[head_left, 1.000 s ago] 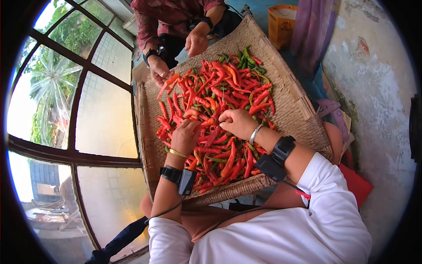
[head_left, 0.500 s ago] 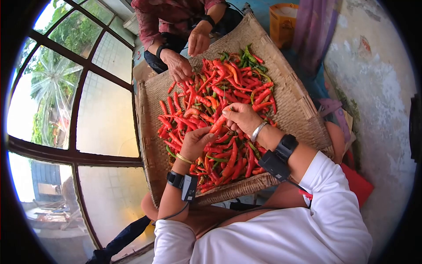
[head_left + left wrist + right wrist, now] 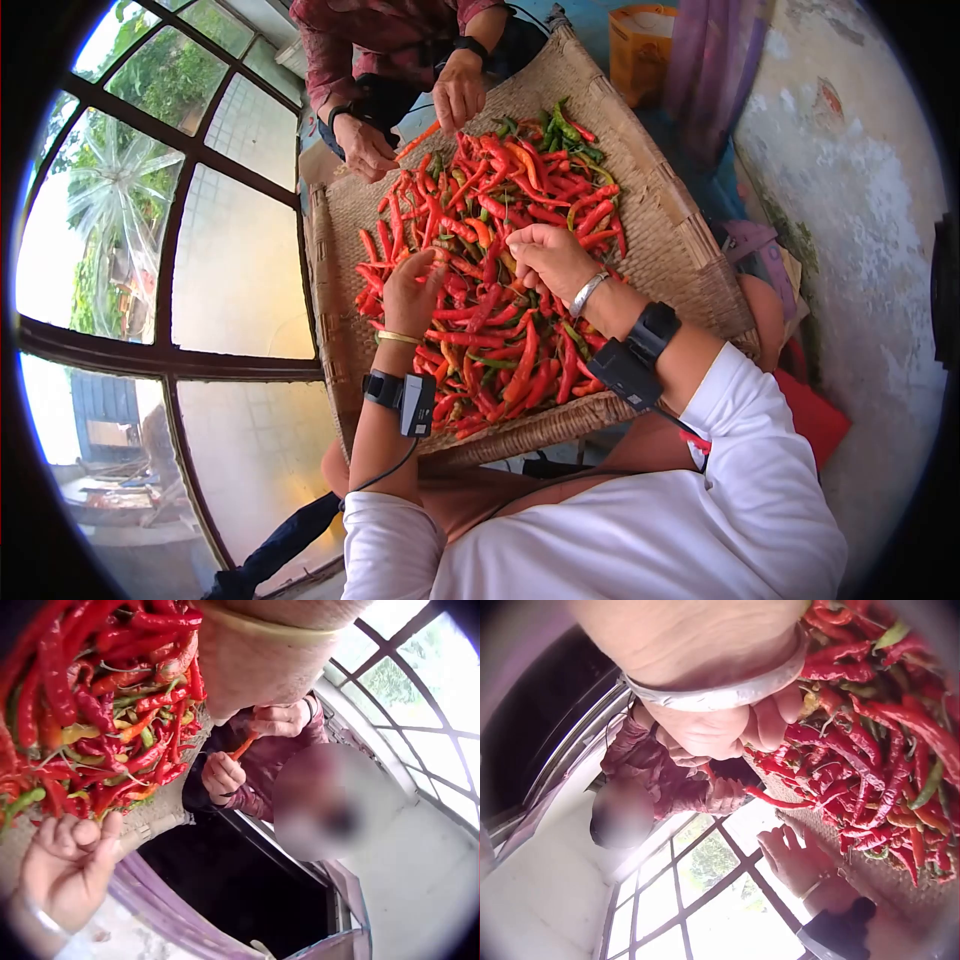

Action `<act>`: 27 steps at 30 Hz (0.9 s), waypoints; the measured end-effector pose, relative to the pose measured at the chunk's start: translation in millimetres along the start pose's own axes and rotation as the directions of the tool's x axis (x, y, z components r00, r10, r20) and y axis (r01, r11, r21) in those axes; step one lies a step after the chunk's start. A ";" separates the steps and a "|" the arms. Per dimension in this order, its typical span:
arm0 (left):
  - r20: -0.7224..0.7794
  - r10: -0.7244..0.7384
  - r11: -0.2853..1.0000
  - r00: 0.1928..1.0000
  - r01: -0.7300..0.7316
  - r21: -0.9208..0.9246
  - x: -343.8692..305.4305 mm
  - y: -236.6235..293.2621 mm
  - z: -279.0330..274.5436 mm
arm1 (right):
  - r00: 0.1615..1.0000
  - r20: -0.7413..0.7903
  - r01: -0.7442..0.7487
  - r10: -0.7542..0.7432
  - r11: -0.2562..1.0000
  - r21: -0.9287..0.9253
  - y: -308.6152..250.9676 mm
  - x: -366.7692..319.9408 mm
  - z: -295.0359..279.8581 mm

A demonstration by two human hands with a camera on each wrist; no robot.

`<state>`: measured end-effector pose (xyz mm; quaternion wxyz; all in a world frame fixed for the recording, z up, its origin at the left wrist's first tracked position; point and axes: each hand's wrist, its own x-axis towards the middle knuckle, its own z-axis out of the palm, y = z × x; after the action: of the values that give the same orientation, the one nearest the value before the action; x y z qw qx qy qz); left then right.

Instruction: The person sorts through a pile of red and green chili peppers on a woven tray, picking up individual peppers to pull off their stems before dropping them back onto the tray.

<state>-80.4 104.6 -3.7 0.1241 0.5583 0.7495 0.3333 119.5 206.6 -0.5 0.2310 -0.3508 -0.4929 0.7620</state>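
Red chilli peppers (image 3: 480, 365), with a few orange and green ones, lie heaped on a woven tray (image 3: 655, 190). My left hand (image 3: 410, 295) is over the left side of the heap. In the right wrist view its fingers (image 3: 784, 844) are loosely spread, with no pepper between them. My right hand (image 3: 552, 265) is over the middle of the heap. In the left wrist view, the fingers of this right hand (image 3: 67, 870) are curled towards the palm, thumb raised beside them, and no pepper shows in its grasp.
Across the tray another person's hands (image 3: 460, 90) hold an orange-red chilli pepper (image 3: 418, 140). Green chilli peppers (image 3: 565, 130) gather at the far end. A paned window (image 3: 240, 270) runs along the left; a yellow bag (image 3: 640, 60) and purple cloth (image 3: 712, 80) stand beyond the tray.
My left hand has let go of the red chilli pepper it held half a second ago and moved left, away from my right hand. The other person's hands have drawn back with a pepper.
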 end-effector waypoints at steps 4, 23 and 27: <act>0.269 0.048 0.986 0.962 -0.089 0.140 -26.9 34.2 30.7 | 1.000 0.021 -0.003 0.003 1.000 -0.015 -1.0 -3.5 2.6; 0.368 -0.098 0.824 0.925 0.282 -0.491 -46.8 34.1 27.8 | 0.955 0.269 0.241 -0.127 0.862 -0.446 7.6 -4.6 8.4; 0.461 -0.098 0.708 0.882 0.388 -0.590 -46.3 36.2 17.8 | 0.974 0.206 0.145 -0.096 0.961 -0.237 3.6 -3.4 5.7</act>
<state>-27.2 74.0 -2.5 0.5080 0.4256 0.6070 0.4386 117.4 199.3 -1.3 0.1819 -0.2711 -0.6258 0.7084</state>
